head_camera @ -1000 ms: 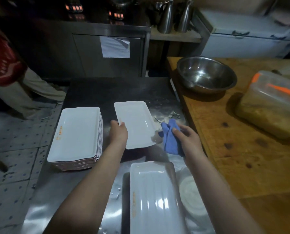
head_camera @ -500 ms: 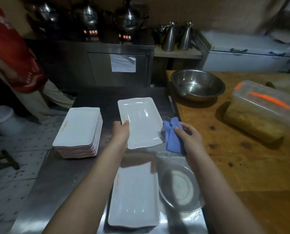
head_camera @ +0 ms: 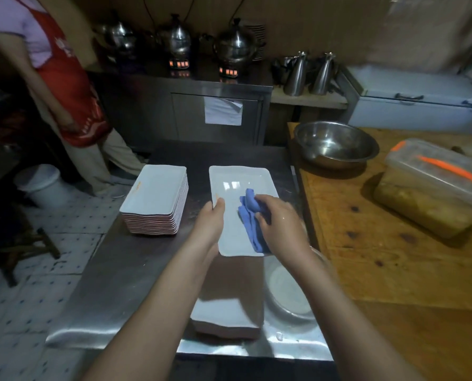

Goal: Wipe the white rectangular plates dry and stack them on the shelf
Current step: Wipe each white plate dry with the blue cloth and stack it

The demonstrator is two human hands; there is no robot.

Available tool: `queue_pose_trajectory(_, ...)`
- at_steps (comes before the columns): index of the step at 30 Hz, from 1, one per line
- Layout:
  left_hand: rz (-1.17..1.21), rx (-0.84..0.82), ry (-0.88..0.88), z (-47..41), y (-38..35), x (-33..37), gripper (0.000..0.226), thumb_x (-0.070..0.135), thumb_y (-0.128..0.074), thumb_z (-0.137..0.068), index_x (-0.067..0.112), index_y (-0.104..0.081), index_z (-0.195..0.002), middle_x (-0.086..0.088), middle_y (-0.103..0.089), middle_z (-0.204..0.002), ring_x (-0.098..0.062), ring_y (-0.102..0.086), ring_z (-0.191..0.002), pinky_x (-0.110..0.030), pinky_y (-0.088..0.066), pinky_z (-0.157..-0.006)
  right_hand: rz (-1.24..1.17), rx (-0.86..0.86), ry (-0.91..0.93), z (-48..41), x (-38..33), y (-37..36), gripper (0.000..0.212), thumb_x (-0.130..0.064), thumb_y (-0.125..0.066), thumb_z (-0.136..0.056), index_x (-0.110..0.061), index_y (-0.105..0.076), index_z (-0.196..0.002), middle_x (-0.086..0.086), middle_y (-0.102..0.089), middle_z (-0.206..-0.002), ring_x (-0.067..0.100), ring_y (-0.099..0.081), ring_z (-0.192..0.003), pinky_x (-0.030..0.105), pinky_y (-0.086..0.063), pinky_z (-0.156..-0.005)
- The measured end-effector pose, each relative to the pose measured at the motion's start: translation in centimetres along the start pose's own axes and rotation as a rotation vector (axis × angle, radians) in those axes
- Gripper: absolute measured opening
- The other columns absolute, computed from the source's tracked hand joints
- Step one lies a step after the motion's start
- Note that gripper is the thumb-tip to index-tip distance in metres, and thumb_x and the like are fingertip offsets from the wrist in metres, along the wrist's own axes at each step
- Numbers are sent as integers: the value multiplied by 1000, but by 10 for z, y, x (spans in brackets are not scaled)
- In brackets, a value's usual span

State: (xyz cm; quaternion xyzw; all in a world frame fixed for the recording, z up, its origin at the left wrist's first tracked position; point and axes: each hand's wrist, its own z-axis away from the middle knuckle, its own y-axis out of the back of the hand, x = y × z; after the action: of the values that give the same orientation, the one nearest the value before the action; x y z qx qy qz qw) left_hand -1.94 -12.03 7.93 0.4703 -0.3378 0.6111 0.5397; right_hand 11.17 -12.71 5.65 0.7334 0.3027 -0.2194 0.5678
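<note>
- Near edge of the counter: a plate stack, under your forearms and probably unwiped.
- Your left hand: fingers curl on the near-left edge of the plate, thumb on top.
- Your right hand: clutches the cloth and presses it on the plate's right half.
- Plate: held over the counter's middle, long axis running away from you.
- Done stack: at the counter's left edge, just left of the plate, on the same axis. Your left hand is nearer, so the set-down likely goes leftward.
</note>
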Motion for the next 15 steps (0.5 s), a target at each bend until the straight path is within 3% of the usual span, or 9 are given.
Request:
queue_pose_trajectory(3,61,-20,49,7,15,2,36,34,-35,-100,13,-48,-126,0,-58,-89,-9,-55,-66,-14,-42,-36,209,18,24,2,-10,-6,29,-21,-48,-96,-16,-58,-123,10,-58,-123,29,-48,-120,40,-40,-103)
queue_pose_trajectory(6,137,-36,77,11,32,3,33,35,-37,-100,17,-50,-123,-2,-61,-93,-16,-61,-74,-22,-49,-52,372,-33,99,2,-20,-13,42,-18,-44,-99,-13,-41,-140,6,-37,-149,28,-22,-143,36,-17,-116)
queue_pose_trajectory(9,202,-85,92,12,49,1,27,32,-38,-100,19,-52,-118,-5,-64,-97,-21,-64,-81,-28,-52,-66,394,-182,203,9,-29,-20,49,-22,-39,-101,-16,-26,-148,3,-23,-156,24,-17,-145,31,-14,-116)
queue_pose_trajectory(11,218,-111,86,13,58,-3,24,31,-39,-100,17,-53,-114,-6,-65,-96,-22,-64,-80,-29,-53,-66,479,-270,255,21,-27,-28,54,-33,-31,-102,-19,-14,-151,0,-14,-159,21,-14,-145,30,-5,-115)
queue_pose_trajectory(15,180,-106,49,17,66,-9,21,33,-38,-100,21,-53,-107,-3,-65,-95,-20,-65,-79,-28,-53,-59,502,-280,137,36,-24,-40,58,-45,-16,-100,-23,0,-151,-5,-2,-160,14,-5,-146,29,8,-109)
